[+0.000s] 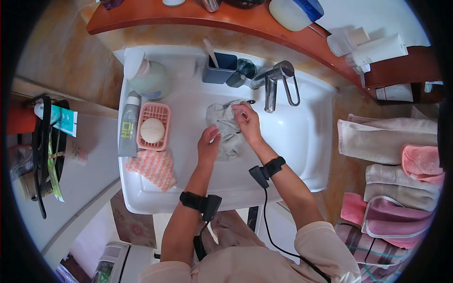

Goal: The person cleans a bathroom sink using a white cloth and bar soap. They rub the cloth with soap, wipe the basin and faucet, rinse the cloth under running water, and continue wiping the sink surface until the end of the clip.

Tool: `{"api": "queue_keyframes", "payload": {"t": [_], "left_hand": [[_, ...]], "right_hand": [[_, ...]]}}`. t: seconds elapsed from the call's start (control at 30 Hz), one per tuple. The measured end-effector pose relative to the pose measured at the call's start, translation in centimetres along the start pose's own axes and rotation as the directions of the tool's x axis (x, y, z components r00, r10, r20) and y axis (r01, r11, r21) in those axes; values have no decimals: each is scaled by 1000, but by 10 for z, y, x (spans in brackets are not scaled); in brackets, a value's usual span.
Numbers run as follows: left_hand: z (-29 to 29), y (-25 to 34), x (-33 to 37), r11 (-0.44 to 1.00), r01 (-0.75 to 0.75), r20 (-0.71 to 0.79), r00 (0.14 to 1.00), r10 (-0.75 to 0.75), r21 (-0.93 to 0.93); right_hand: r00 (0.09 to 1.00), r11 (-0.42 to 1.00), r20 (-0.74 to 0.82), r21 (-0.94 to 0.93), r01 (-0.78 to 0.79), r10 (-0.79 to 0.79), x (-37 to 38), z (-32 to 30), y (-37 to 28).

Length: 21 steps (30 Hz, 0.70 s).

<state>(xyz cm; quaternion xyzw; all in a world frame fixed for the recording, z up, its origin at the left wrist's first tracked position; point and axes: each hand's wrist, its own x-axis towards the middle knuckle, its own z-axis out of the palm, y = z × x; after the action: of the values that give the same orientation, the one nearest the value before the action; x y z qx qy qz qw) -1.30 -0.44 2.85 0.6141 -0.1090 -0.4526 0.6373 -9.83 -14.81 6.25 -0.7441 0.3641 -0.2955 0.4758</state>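
Note:
A wet-looking pale grey cloth lies bunched in the white sink, below and to the left of the chrome faucet. My right hand pinches the cloth's upper right part between curled fingers. Beside the cloth's left edge is my left hand, its fingers bent and the thumb apart from them, with nothing seen in it. A small dark piece shows at the cloth's far edge. Both wrists wear black straps with small boxes.
On the sink's left ledge stand a pump bottle, a grey tube, a pink soap dish with round white soap, and a striped cloth. A grey cup sits behind. Towels hang right; a red-brown shelf curves above.

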Motion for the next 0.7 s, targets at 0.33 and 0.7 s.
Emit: {"api": "queue_keyframes", "payload": {"t": [0.33, 0.7], "left_hand": [[-9, 6, -1, 1000, 3, -22, 1000, -3, 28], [-30, 3, -13, 999, -34, -5, 999, 34, -28]], "right_hand": [[713, 737, -249, 419, -531, 656, -20, -27, 31], [967, 998, -254, 65, 14, 3, 3, 5, -40]]}}
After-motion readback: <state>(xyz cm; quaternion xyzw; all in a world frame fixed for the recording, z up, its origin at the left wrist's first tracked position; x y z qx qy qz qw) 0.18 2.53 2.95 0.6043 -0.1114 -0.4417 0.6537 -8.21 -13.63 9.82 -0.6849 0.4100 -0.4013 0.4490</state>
